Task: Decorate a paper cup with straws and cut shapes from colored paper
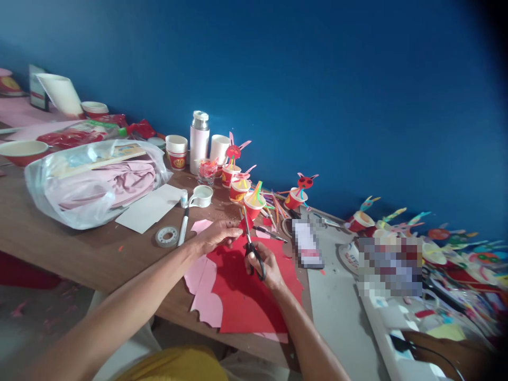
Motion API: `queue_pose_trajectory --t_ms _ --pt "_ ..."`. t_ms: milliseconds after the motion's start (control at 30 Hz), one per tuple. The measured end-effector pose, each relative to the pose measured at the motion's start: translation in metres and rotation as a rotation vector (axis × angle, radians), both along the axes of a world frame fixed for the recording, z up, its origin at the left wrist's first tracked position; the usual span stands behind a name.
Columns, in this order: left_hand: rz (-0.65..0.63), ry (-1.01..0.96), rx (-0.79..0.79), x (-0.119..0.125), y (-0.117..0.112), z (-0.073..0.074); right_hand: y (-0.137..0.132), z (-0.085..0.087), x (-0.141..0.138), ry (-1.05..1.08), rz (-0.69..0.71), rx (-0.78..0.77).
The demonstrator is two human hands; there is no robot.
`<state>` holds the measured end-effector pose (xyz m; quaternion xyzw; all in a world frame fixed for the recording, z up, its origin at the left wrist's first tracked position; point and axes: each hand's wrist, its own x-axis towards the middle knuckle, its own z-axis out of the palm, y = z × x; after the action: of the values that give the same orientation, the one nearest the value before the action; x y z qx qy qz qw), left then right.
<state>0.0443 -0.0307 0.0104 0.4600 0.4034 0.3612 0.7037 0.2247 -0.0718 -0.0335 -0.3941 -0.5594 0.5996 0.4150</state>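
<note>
My right hand [266,264] grips black-handled scissors [254,256], with fingers in the handles and the blades pointing away from me. In my left hand [217,235] a small piece of red paper [245,226] is pinched at the blades; how far they cut into it cannot be made out. Beneath both hands lies a large red paper sheet [254,301]. Scalloped pink paper pieces [208,301] stick out from under its left side. A dark pen [273,234] lies just beyond the sheet.
Paper cups [254,202] with straws and red paper faces stand along the wall. A tape roll [167,236], white marker [183,225] and plastic bag of pink cloth [99,182] are left. A blurred phone [307,243] lies right, and a thermos [199,143] stands behind.
</note>
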Motion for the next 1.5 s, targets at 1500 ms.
queue_pose_trajectory --t_ms 1500 --pt "0.063 0.067 -0.060 -0.014 0.011 -0.016 -0.002 0.000 0.001 -0.042 0.049 -0.068"
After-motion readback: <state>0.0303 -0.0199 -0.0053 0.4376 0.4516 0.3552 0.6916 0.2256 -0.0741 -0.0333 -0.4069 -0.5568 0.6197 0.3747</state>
